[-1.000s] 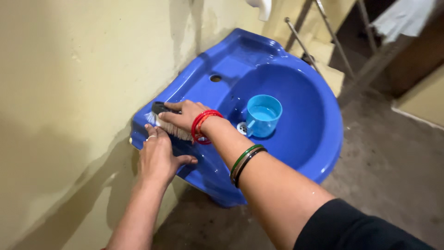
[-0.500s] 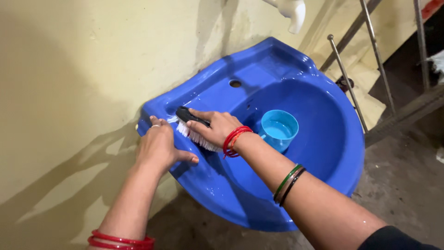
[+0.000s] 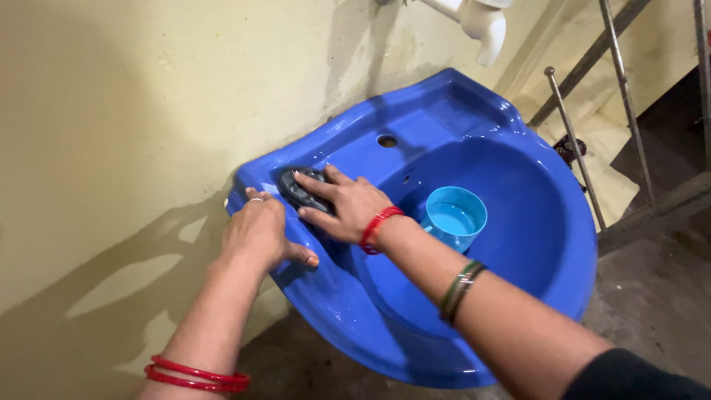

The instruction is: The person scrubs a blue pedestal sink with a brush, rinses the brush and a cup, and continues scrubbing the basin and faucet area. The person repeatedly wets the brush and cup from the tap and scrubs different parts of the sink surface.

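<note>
The brush point(image 3: 298, 189) lies dark back up, bristles down, on the flat ledge of the basin point(image 3: 415, 111) at its 9 o'clock corner, close to the wall point(image 3: 148, 89). The right hand point(image 3: 342, 207) covers it from the 3 o'clock side, palm down, fingers spread over the brush back and closed around it; that flat grip appears chosen to load the bristles against the glaze. The left hand point(image 3: 259, 231) sits just beside the brush at 7 o'clock, fingers folded over the basin's outer edge and thumb pointing toward the bowl, most likely a brace against the scrubbing force (nothing is held in it beyond the rim itself).

A light blue mug point(image 3: 453, 215) holding water stands inside the bowl at 3 o'clock from the right wrist, apart from it. The tap hole point(image 3: 386, 140) lies at 1 o'clock from the brush; a white tap point(image 3: 483, 26) projects from the wall above it.

Edges: the ledge is narrow, bounded by wall at 11 o'clock and the bowl's drop at 4 o'clock. Open travel runs along the ledge toward 1 o'clock. Metal rods point(image 3: 574, 148) stand beyond the far rim, well apart.
</note>
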